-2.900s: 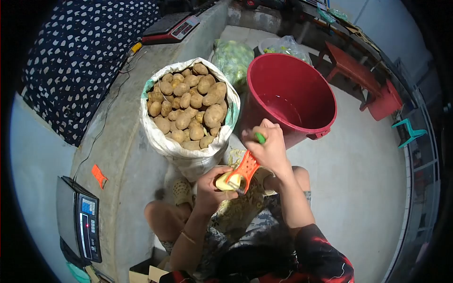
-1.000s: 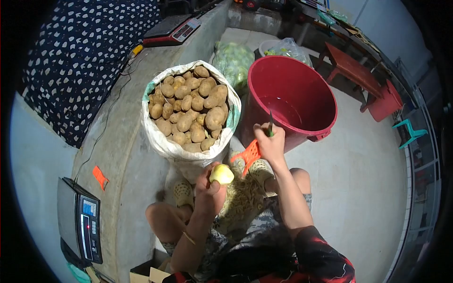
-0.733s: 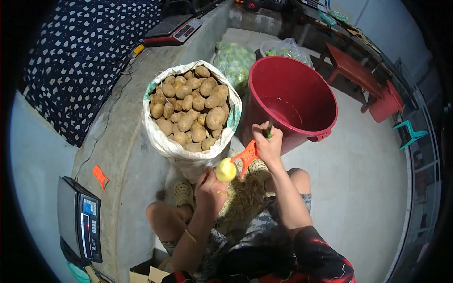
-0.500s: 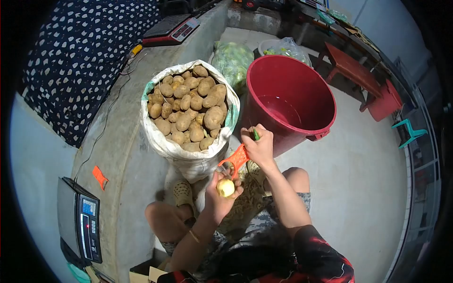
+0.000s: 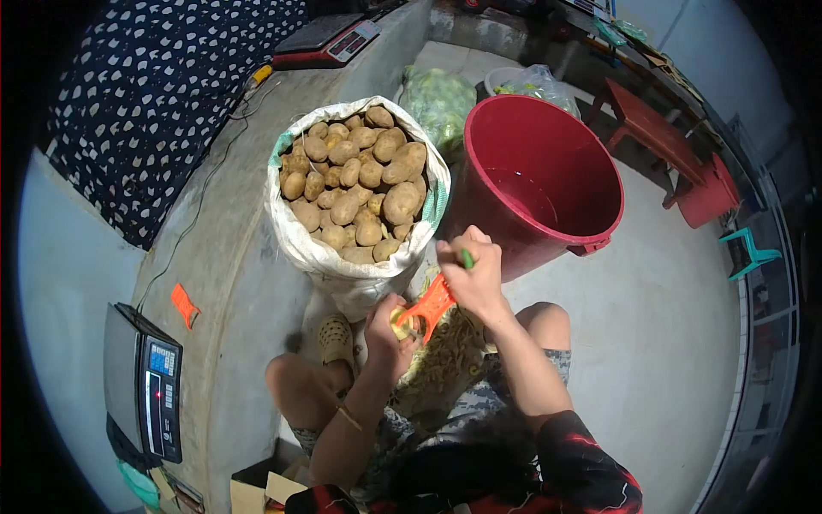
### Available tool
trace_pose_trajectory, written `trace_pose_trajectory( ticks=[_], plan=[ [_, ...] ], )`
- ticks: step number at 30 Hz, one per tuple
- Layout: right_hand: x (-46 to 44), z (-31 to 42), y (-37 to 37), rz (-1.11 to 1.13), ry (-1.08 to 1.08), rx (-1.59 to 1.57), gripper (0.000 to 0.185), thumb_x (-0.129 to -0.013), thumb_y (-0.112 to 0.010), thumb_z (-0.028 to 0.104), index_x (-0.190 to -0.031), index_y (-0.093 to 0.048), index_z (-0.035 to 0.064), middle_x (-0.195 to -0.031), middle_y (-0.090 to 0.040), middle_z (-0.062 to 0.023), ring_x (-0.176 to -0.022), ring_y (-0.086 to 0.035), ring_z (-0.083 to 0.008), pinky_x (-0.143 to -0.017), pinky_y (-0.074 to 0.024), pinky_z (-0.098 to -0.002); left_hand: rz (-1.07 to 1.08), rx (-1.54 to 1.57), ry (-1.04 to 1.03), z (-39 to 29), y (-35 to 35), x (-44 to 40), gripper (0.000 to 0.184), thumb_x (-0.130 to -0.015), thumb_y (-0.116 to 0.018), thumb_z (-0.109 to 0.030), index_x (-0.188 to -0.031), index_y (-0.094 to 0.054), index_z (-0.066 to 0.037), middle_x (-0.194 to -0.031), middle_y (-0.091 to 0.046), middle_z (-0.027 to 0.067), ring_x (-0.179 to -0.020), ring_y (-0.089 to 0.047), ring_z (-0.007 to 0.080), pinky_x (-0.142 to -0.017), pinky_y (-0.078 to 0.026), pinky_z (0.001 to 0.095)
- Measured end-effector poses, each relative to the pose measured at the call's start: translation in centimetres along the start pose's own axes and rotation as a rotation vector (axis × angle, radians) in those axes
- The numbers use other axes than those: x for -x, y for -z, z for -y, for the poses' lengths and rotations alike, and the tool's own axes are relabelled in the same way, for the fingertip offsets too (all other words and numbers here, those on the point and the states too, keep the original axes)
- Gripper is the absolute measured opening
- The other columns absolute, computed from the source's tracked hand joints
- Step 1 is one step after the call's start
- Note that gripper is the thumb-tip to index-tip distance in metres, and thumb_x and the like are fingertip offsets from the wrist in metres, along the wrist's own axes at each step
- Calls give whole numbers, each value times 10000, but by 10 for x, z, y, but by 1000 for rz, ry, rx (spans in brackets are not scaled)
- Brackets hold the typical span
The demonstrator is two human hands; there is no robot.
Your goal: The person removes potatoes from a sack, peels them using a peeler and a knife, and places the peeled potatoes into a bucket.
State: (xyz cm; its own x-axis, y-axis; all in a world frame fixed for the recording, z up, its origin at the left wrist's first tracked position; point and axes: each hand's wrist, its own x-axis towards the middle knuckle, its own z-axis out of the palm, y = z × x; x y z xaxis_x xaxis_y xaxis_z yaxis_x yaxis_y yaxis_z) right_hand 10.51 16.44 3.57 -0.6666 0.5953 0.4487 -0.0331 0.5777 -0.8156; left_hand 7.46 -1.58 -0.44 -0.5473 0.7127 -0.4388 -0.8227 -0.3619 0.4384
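My left hand [image 5: 388, 341] is closed around a potato [image 5: 400, 323] whose pale yellow flesh shows. In my right hand [image 5: 473, 271] is an orange peeler [image 5: 431, 301], its head at the potato's right side. Something green, perhaps a knife handle [image 5: 466, 259], also sticks out of my right fist. Below my hands, a heap of peelings [image 5: 441, 355] lies on the floor between my legs. Just beyond stands an open white sack [image 5: 321, 261] full of unpeeled potatoes [image 5: 364, 176].
A large red bucket [image 5: 548, 236] with some liquid stands right of the sack. Bags of green vegetables [image 5: 438, 103] sit behind. On the left ledge are a second orange peeler [image 5: 183, 304] and a digital scale [image 5: 160, 390]; another scale [image 5: 325, 41] is farther back. A red bench [image 5: 651, 128] stands far right.
The potato has turned in my left hand, and the peeler has come down against its side. The whole view has shifted slightly, moving the sack and bucket rightward.
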Motion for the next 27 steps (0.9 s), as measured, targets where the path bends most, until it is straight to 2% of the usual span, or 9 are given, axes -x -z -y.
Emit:
trace_pose_trajectory(
  ticks=[2,6,7,12,15,20,22,24,27],
  plan=[
    [-2,9,1,-19,394,207,269,-775,-722,133,-641,-553,-26,-584,-445,-140,-522,-425,-241,-513,-312,-376,-346,-89,-112,3,-23,5,172,-963,-505,-272,-901,-523,-113,-668,-538,89,-393,-384,140,-356,-269,255],
    [-13,-20,3,-70,50,232,258,-785,-712,128,-621,-556,5,-586,-450,-131,-596,-449,-279,-602,-337,-396,-124,-126,-49,-2,-5,5,173,-965,-502,-268,-892,-534,-114,-663,-518,57,-436,-443,146,-353,-272,253],
    [-10,-13,4,-35,-90,36,125,-681,-693,133,-634,-621,41,-627,-470,-119,-631,-490,-285,-674,-341,-380,-125,-143,-49,-2,-3,5,169,-963,-504,-262,-891,-537,-113,-688,-524,48,-463,-461,143,-354,-274,249],
    [-6,4,6,40,336,195,128,-711,-691,124,-627,-619,61,-620,-487,-128,-627,-482,-283,-641,-328,-397,-147,-306,-243,12,-1,-3,186,-992,-424,-250,-855,-494,-146,-656,-509,28,-394,-381,113,-317,-221,247],
    [-12,-22,3,-74,6,42,212,-730,-706,143,-622,-575,16,-592,-466,-116,-601,-467,-278,-614,-333,-394,-340,-202,-181,9,-8,-8,175,-992,-422,-242,-865,-502,-155,-705,-523,19,-429,-413,113,-326,-216,255],
    [-7,-13,3,-2,45,-5,209,-724,-705,150,-638,-586,2,-598,-457,-132,-574,-481,-281,-576,-352,-397,-222,-73,-34,3,-26,8,227,-1012,-434,-322,-934,-561,-150,-748,-555,13,-543,-473,113,-464,-335,245],
    [-5,-12,3,65,108,123,255,-814,-713,87,-639,-556,-11,-605,-446,-92,-562,-429,-181,-552,-337,-349,-142,23,50,2,-19,6,259,-1016,-428,-344,-944,-570,-140,-752,-559,17,-571,-481,117,-495,-349,242],
    [-4,-21,1,24,15,7,176,-758,-691,135,-677,-630,-9,-590,-473,-134,-554,-481,-250,-572,-365,-385,-71,189,106,4,7,-6,320,-1010,-426,-352,-983,-601,-85,-885,-583,91,-619,-472,160,-553,-361,284],
    [-12,-31,8,-60,-232,-172,309,-841,-674,154,-626,-568,-41,-547,-446,-95,-537,-408,-121,-544,-352,-341,-1,258,28,-8,-11,0,285,-970,-469,-333,-947,-594,-77,-871,-572,82,-607,-473,164,-536,-347,262]
  ],
)
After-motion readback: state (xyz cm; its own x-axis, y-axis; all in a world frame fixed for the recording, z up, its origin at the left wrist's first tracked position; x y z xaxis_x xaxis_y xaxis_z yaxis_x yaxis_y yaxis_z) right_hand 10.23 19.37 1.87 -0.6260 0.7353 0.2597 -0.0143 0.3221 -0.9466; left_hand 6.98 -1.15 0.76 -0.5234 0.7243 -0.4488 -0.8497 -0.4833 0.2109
